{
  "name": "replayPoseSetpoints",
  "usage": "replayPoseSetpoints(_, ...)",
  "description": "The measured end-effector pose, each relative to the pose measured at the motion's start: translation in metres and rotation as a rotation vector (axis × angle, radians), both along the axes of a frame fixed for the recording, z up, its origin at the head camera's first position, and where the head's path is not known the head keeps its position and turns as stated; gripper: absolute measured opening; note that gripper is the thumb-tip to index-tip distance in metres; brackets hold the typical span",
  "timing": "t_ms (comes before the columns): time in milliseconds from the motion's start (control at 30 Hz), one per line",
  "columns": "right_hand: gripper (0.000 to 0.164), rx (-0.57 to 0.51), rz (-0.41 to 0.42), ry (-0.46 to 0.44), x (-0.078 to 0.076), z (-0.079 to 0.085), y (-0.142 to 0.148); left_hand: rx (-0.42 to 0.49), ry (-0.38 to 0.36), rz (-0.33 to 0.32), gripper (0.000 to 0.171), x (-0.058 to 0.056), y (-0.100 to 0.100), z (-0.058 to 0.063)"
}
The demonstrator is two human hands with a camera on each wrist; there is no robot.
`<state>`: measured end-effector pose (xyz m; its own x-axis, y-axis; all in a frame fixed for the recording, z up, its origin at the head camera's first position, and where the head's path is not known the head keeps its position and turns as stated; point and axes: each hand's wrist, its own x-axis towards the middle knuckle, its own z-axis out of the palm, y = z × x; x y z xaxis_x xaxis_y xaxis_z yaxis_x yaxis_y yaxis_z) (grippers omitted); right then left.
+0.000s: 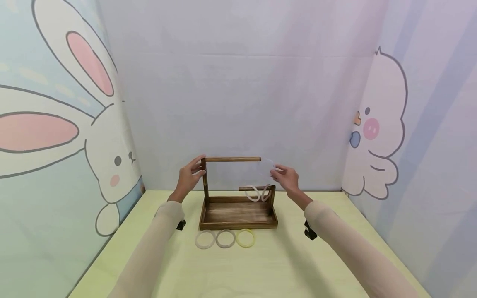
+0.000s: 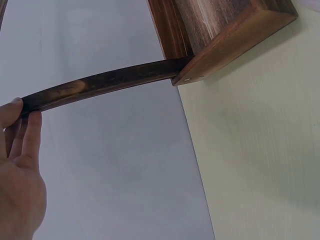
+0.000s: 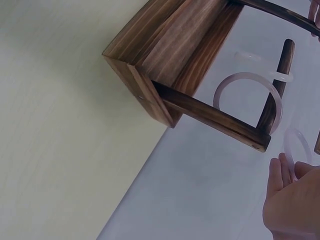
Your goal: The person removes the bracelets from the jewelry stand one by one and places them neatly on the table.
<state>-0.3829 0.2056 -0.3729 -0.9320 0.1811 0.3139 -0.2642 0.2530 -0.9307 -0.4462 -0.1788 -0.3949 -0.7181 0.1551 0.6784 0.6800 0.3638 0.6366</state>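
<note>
A dark wooden bangle stand (image 1: 238,226) has a long upper bar (image 1: 232,159) and a shorter lower bar (image 1: 247,189). At the stand's left post (image 1: 205,182), my left hand (image 1: 189,176) pinches the top end between thumb and fingers. My right hand (image 1: 286,178) holds a clear, pale bangle (image 3: 286,145) upright, just off the free end of the upper bar. Two bangles hang on the lower bar: a white one (image 1: 250,198) and a pinkish-grey one (image 3: 218,90) nearer its post.
In front of the stand, three bangles lie flat in a row: whitish (image 1: 204,247), grey (image 1: 225,246) and yellow (image 1: 246,246). The pale table (image 1: 261,273) is enclosed by cloth walls, with a rabbit print at left and a chick-like print at right.
</note>
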Motion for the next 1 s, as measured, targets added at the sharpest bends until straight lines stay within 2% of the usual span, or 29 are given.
replayPoseSetpoints(367,0.044,-0.002,0.031,-0.037,0.008,-0.003,0.01,-0.015,-0.033,0.008,0.067,0.0,-0.001,-0.001)
replayPoseSetpoints(533,0.045,-0.042,0.042,-0.072,0.01,-0.005,0.015,-0.018,-0.022,0.006,0.065,-0.002,-0.001,-0.001)
replayPoseSetpoints(767,0.049,-0.032,0.049,-0.093,0.011,-0.009,0.022,-0.012,-0.03,0.011,0.065,-0.003,-0.001,-0.002)
replayPoseSetpoints(1000,0.05,-0.043,0.083,-0.12,0.019,-0.012,0.028,-0.006,-0.032,0.006,0.066,-0.003,0.0,-0.001)
